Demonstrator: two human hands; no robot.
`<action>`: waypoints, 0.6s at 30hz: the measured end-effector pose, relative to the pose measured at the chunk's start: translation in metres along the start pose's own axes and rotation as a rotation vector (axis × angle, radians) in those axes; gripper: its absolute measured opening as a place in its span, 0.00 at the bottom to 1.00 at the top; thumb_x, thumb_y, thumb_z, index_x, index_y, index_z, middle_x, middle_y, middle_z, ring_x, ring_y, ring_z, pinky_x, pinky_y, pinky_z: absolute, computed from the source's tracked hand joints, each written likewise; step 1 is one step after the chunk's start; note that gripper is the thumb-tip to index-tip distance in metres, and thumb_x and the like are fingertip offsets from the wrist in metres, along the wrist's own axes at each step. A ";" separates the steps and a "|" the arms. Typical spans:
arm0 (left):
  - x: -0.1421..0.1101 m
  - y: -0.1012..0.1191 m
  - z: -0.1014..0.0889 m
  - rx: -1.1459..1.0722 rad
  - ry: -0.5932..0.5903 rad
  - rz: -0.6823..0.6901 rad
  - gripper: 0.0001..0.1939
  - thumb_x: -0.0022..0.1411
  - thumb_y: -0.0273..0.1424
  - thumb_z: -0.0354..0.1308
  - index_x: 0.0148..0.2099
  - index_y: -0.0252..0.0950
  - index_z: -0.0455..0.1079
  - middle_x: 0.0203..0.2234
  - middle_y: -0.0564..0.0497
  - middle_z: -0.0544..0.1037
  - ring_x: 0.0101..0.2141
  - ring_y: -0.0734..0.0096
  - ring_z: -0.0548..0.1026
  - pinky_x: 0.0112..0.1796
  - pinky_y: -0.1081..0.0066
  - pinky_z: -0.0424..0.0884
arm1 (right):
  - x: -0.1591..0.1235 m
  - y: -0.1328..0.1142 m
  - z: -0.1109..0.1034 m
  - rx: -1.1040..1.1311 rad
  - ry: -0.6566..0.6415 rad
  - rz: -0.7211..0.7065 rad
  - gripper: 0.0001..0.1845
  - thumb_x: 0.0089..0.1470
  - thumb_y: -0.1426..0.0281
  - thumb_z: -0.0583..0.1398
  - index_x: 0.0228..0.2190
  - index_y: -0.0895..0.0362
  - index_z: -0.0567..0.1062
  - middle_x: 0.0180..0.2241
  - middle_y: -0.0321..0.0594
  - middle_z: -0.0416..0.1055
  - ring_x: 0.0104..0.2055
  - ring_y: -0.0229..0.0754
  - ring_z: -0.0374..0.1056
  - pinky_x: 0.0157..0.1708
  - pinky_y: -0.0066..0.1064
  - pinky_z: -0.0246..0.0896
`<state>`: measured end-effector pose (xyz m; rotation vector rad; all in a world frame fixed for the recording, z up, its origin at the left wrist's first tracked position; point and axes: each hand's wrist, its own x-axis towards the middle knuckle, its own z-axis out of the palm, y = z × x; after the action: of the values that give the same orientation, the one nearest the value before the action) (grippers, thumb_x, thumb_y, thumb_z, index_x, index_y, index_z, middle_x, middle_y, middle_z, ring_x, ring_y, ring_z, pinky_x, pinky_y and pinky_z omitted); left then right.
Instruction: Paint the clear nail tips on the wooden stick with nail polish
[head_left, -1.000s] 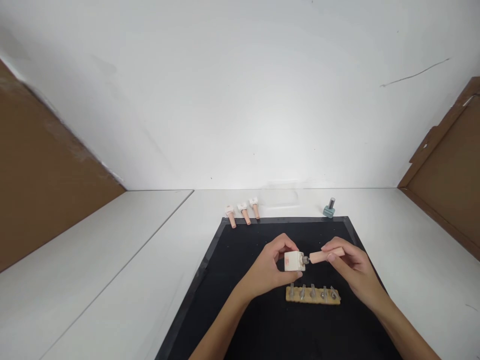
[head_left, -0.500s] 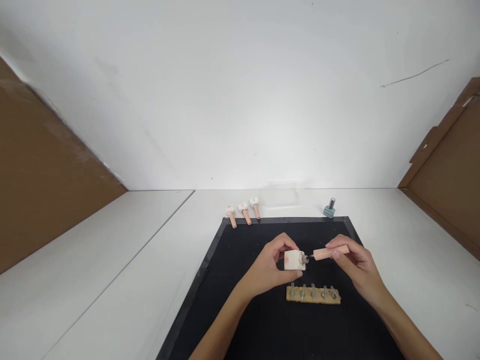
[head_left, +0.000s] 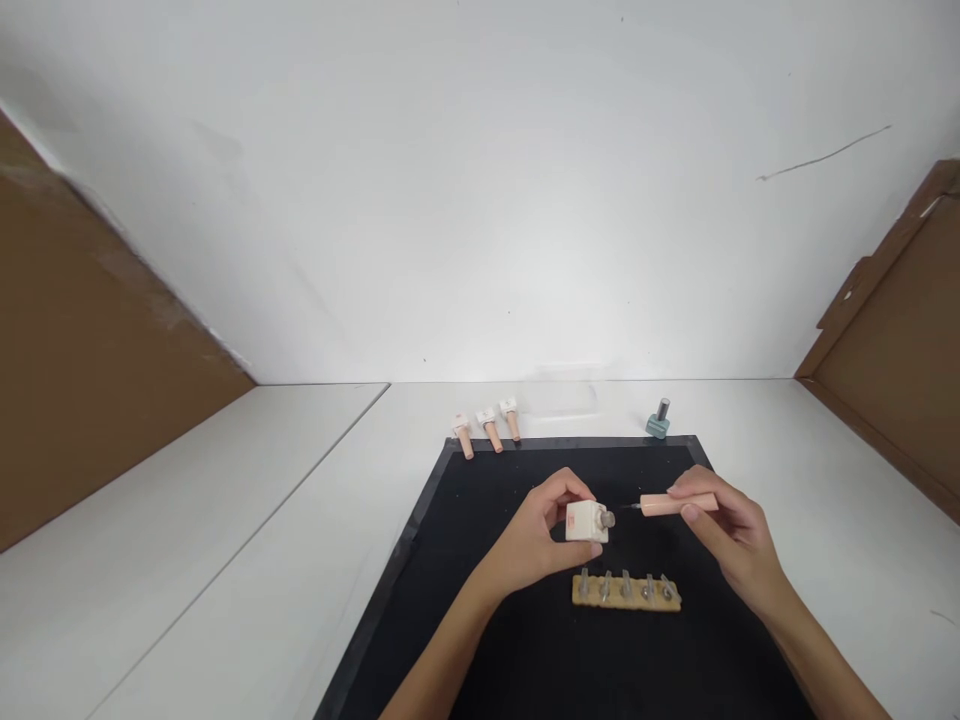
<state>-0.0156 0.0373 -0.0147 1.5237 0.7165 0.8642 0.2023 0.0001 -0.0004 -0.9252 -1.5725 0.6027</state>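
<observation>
My left hand point(head_left: 536, 535) grips a white square nail polish bottle point(head_left: 583, 521) between thumb and fingers, its uncapped neck turned to the right. In my right hand point(head_left: 735, 540) is the pink nail polish cap point(head_left: 679, 504), held level by thumb and fingers. Its thin brush point(head_left: 631, 507) points left at the bottle neck, a small gap apart from it. Just below both hands lies a tan strip point(head_left: 626, 593) bearing several clear nail tips on small stands.
A black mat point(head_left: 480, 520) covers the white table. Along its back edge lie three white bottles with pink caps point(head_left: 491, 430). A teal nail polish bottle point(head_left: 658, 425) stands at the back right, and a clear plastic tray point(head_left: 559, 397) at the back middle. Cardboard panels point(head_left: 97, 330) flank both sides.
My right hand has moved right, drawing the cap and its brush away from the bottle neck. My left hand and the bottle have barely moved.
</observation>
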 end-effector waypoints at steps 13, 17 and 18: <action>-0.001 -0.002 0.003 0.009 -0.013 -0.008 0.13 0.45 0.22 0.64 0.33 0.35 0.64 0.29 0.56 0.64 0.29 0.75 0.64 0.31 0.73 0.62 | -0.003 0.001 0.008 -0.041 -0.217 -0.085 0.08 0.60 0.68 0.57 0.36 0.51 0.77 0.27 0.39 0.72 0.27 0.41 0.67 0.23 0.31 0.62; 0.001 -0.004 0.001 -0.017 -0.001 -0.010 0.14 0.44 0.29 0.67 0.34 0.35 0.67 0.28 0.55 0.65 0.28 0.74 0.65 0.31 0.73 0.61 | -0.003 0.000 0.009 -0.143 -0.288 -0.075 0.10 0.60 0.69 0.57 0.40 0.52 0.77 0.28 0.41 0.73 0.27 0.41 0.68 0.23 0.31 0.64; 0.002 -0.005 0.000 -0.038 0.001 -0.020 0.15 0.44 0.31 0.68 0.33 0.35 0.67 0.27 0.55 0.66 0.28 0.75 0.64 0.30 0.73 0.61 | -0.002 0.000 0.009 -0.157 -0.292 -0.085 0.10 0.60 0.69 0.57 0.40 0.53 0.77 0.29 0.42 0.74 0.27 0.42 0.69 0.23 0.31 0.65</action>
<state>-0.0145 0.0395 -0.0197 1.4803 0.7115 0.8589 0.1938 -0.0007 -0.0038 -0.9111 -1.9336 0.5801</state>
